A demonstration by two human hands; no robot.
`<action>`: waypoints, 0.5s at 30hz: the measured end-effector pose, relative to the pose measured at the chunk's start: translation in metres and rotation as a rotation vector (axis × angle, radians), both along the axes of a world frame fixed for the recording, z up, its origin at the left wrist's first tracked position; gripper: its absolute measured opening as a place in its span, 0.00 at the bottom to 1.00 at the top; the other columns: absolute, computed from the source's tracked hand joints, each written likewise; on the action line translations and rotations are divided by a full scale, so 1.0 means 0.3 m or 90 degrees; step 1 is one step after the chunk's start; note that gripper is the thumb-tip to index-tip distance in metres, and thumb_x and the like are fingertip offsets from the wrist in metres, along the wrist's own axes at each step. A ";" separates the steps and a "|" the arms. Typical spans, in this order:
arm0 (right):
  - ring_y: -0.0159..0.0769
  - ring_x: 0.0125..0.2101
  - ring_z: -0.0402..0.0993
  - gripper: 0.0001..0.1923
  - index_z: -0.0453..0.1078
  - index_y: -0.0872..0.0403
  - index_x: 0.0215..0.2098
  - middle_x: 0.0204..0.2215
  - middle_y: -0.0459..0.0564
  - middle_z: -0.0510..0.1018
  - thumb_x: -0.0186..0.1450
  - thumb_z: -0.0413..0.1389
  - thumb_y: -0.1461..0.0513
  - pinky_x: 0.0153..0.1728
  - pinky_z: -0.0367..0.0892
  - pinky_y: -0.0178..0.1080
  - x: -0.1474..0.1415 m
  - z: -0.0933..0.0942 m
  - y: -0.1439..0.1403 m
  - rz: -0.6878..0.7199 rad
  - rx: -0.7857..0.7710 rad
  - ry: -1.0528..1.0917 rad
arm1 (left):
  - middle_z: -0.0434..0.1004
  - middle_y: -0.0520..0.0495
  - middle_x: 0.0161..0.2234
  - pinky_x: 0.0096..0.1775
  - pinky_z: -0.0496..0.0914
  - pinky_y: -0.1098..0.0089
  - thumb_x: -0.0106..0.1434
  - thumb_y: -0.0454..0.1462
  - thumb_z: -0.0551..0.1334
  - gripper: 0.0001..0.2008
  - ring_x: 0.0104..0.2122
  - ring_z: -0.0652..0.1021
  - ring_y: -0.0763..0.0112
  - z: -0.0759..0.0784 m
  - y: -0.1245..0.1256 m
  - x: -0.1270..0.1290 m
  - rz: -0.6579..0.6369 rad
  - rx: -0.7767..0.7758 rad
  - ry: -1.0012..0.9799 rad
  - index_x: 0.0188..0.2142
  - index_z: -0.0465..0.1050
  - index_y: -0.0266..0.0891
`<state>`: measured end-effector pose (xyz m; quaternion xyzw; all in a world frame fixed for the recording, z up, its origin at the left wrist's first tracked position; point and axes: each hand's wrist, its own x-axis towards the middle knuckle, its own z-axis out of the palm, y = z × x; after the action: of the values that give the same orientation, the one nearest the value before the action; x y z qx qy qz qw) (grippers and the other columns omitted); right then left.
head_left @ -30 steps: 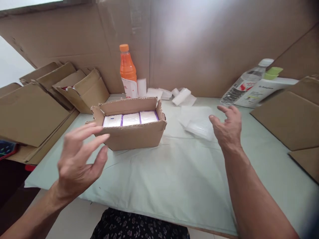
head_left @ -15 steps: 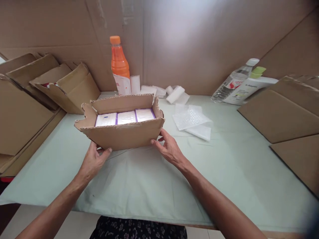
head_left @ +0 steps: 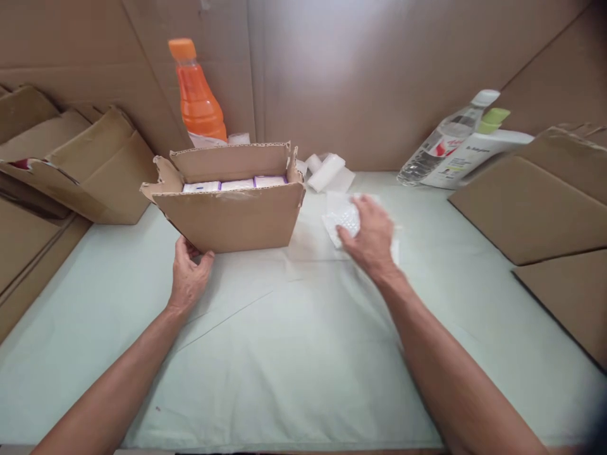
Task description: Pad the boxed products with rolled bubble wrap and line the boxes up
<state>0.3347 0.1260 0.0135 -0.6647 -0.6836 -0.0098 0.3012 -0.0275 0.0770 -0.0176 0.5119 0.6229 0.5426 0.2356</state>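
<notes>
An open cardboard box [head_left: 232, 215] stands on the pale green table cover [head_left: 284, 354], holding a row of white packets with purple edges [head_left: 234, 185]. My left hand [head_left: 188, 276] touches the box's lower left front corner with its fingers. To the right of the box lie flat bubble-wrap sheets [head_left: 339, 218]. On them rests my right hand [head_left: 370, 237], palm down, fingers pressing on the top sheet. Whether it grips the sheet is unclear.
An orange drink bottle [head_left: 196, 95] stands behind the box. Rolled white wraps [head_left: 325, 172] lie at the back. A clear bottle [head_left: 446, 142] and a white green-capped bottle [head_left: 478, 151] lean at back right. Folded cardboard boxes [head_left: 80, 164] are stacked left, flat cardboard [head_left: 531, 208] right.
My right hand has left the box's right front corner and moved right onto the bubble-wrap sheets. My left hand stays at the box's left corner. The view has shifted closer.
</notes>
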 end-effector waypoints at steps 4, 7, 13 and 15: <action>0.63 0.53 0.72 0.32 0.69 0.57 0.58 0.53 0.66 0.77 0.57 0.59 0.53 0.51 0.65 0.61 0.198 0.010 -0.010 -0.218 -0.135 -0.059 | 0.72 0.47 0.40 0.46 0.73 0.60 0.55 0.40 0.65 0.20 0.40 0.76 0.64 -0.014 -0.011 -0.001 0.008 -0.001 0.037 0.46 0.65 0.39; 0.52 0.39 0.77 0.14 0.76 0.54 0.39 0.35 0.57 0.81 0.59 0.56 0.57 0.41 0.69 0.50 0.199 0.035 -0.019 -0.151 -0.188 -0.027 | 0.72 0.47 0.39 0.43 0.73 0.60 0.55 0.40 0.66 0.19 0.39 0.76 0.63 -0.005 -0.015 -0.001 0.016 -0.027 0.048 0.45 0.65 0.41; 0.40 0.40 0.76 0.13 0.75 0.55 0.41 0.37 0.50 0.81 0.68 0.54 0.55 0.46 0.68 0.43 -0.021 0.239 0.181 0.011 0.043 0.041 | 0.72 0.47 0.40 0.43 0.73 0.60 0.56 0.40 0.67 0.20 0.40 0.76 0.62 -0.011 -0.015 -0.007 0.012 -0.028 0.046 0.47 0.66 0.42; 0.41 0.46 0.75 0.18 0.72 0.57 0.50 0.46 0.52 0.80 0.68 0.56 0.55 0.51 0.66 0.44 -0.072 0.304 0.297 0.062 0.084 0.038 | 0.72 0.47 0.40 0.43 0.73 0.60 0.56 0.40 0.67 0.20 0.39 0.76 0.62 -0.016 -0.014 -0.010 0.014 -0.028 0.050 0.47 0.66 0.41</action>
<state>0.3130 0.2152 0.1047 -0.6093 -0.7038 -0.0199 0.3646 -0.0304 0.0728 -0.0224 0.5208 0.6490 0.5108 0.2158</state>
